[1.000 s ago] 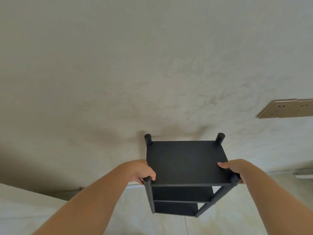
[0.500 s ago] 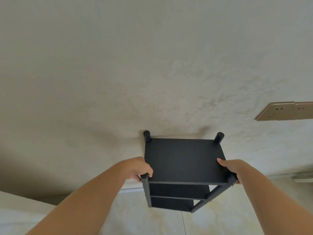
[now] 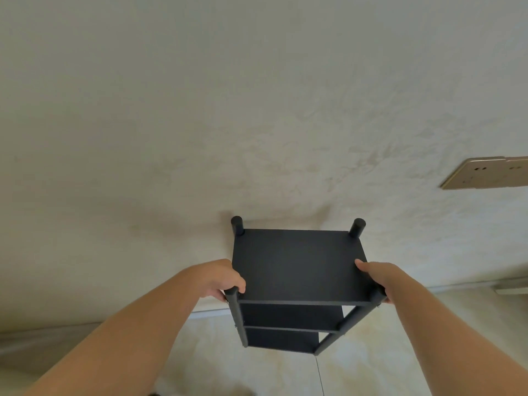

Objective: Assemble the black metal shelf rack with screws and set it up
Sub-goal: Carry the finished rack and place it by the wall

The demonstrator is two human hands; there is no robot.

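Left hand (image 3: 221, 278) curled round the near left post top of the black metal shelf rack (image 3: 298, 265), thumb on the top shelf's near left corner; right hand (image 3: 377, 278) wrapped likewise round the near right post, fingertips resting on the top shelf's right edge. Rack upright on the pale tiled floor (image 3: 257, 367), three shelves fixed between four posts, far posts close against the plaster wall (image 3: 257, 110), contact not discernible. Gold socket plate (image 3: 485, 172) on the wall well to the right. Assembly apparently finished, no loose screws or parts in view; remaining, seemingly, only final squaring against the wall and letting go
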